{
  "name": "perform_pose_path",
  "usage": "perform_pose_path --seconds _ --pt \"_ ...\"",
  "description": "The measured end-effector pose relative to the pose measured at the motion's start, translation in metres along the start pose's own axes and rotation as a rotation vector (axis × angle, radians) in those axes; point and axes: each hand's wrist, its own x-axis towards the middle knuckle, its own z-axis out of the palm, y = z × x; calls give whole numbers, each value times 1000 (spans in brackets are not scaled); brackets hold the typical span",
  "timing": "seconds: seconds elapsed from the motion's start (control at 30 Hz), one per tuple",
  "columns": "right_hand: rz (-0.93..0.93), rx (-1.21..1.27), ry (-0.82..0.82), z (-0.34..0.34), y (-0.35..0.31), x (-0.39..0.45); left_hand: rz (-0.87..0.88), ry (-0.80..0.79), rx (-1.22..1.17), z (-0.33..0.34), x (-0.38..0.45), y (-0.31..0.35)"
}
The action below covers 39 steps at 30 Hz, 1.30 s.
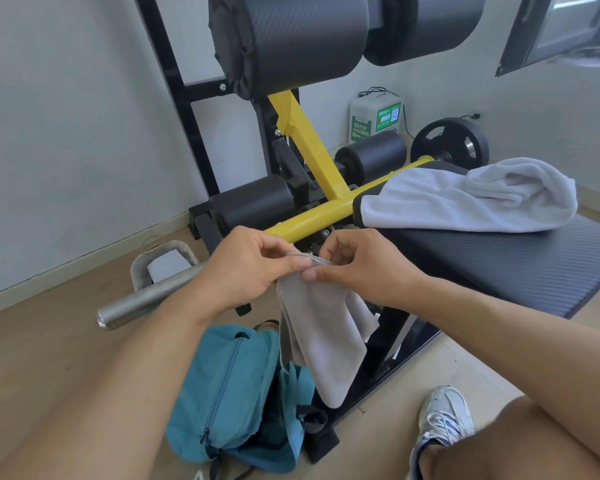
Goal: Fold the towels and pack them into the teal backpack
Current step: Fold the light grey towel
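Towel (471, 197) on bench (520, 268) — backpack (229, 393) below

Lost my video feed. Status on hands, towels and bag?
Left hand and right hand both pinch grey towel, hanging over teal backpack. White towel unfolded on bench pad. Nothing blocking the bag.
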Motion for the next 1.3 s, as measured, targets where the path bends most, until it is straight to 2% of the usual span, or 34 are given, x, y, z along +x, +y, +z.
perform_pose_path --seconds 0.1,0.23,0.33,0.4,0.5,0.63,0.9,1.13,1.3 --pt "26 10 15 0 1 2 37 92 11 2 1 -2" --pt "41 22 -48 1 8 2 72 266 -41 6 4 1" --pt "27 -55 37 3 17 4 43 376 -119 0 8 1" --pt "46 -91 38 3 24 7 8 407 -175 -6 11 -2" --pt "80 -157 -69 1 34 7 -27 385 -248 -10 11 -6" --pt "88 -195 -152 5 38 6 -1 321 -195 -6 9 -8" --pt "70 -339 -254 5 39 9 -18 384 -337 -12 10 -9" --pt "57 -450 -564 9 43 5 -41 551 -310 -13 12 -18" --pt "30 -345 -631 9 42 3 -118 683 -301 -17 13 -24"
